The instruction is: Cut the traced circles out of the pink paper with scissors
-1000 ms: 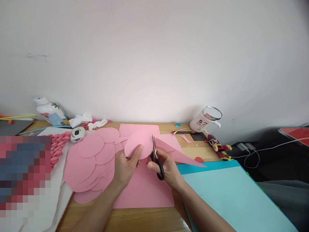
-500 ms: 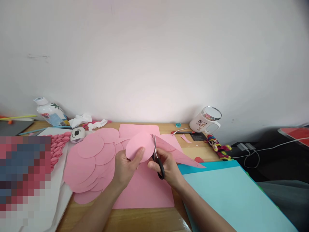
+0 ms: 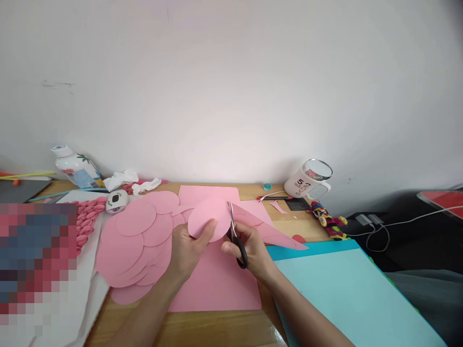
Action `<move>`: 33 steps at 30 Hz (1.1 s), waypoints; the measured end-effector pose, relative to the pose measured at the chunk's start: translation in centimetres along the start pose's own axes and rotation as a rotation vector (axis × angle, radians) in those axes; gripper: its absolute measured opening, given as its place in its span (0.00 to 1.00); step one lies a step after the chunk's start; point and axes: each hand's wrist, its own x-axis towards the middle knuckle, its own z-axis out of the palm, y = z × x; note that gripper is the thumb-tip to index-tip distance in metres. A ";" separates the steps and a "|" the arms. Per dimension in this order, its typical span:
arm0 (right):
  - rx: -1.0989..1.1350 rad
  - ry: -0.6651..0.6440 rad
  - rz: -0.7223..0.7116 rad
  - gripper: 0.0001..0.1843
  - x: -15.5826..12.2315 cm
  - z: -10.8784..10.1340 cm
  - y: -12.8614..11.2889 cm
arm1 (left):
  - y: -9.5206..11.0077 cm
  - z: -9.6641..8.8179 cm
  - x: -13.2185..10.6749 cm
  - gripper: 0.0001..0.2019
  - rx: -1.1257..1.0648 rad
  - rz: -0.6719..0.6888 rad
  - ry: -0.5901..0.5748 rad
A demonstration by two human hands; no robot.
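My left hand (image 3: 188,248) pinches a round pink paper piece (image 3: 208,217), thumb on top and fingers underneath. In my right hand (image 3: 251,250) is a pair of black-handled scissors (image 3: 241,253), the blades pointing up at the right edge of the round piece. A pointed pink strip (image 3: 269,231) trails off to the right behind the right hand. Under both hands lies a pink paper sheet (image 3: 220,289). Left of my left hand, several overlapping pink paper circles (image 3: 121,250) are heaped on the table.
Light-blue sheets (image 3: 347,294) lie at the right. Along the wall stand a white mug (image 3: 302,182) and a bottle (image 3: 77,168), with crumpled tissues (image 3: 121,179) between. A small figure (image 3: 327,219) lies near the mug. White paper (image 3: 68,299) covers the left side of the wooden table (image 3: 137,327).
Almost nothing differs. The scissor blades look slightly closer together, and both hands keep the same place.
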 end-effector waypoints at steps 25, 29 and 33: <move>-0.076 0.446 -0.123 0.27 -0.3 0.7 -0.1 | 0.5 -0.1 0.6 0.23 -0.418 -0.072 0.079; -0.089 0.528 -0.111 0.31 -0.2 0.9 -0.2 | 0.4 -0.4 1.8 0.16 -0.745 -0.140 0.306; -0.095 0.528 -0.065 0.18 0.0 1.2 -0.2 | 0.0 -0.3 2.0 0.14 -0.761 -0.073 0.230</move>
